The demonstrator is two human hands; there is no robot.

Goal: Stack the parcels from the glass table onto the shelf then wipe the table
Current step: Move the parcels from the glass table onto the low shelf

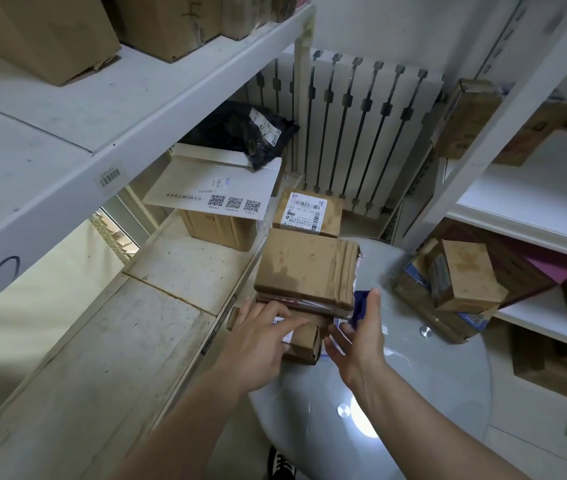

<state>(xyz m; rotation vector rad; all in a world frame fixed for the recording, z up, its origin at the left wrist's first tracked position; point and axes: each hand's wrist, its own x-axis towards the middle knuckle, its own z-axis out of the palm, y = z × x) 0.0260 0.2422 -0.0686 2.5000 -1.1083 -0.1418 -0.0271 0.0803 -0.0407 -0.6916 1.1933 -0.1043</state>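
On the round glass table (431, 375) lie several brown cardboard parcels. A small box (304, 342) sits nearest me, with my left hand (261, 341) resting flat on its top, fingers straight. My right hand (361, 337) is against the box's right end, thumb up beside a dark blue item (361, 303). Behind it is a flat parcel (304, 268), and further back a labelled box (308, 213). More parcels (462, 278) are piled at the table's right edge. The white shelf (157, 306) runs along my left.
On the left shelf stand a brown box under a white envelope (212, 192) and a black bag (247, 133). The upper shelf board (108, 109) carries large cartons. A white radiator (354, 133) is behind. The right shelving (534, 209) holds more boxes.
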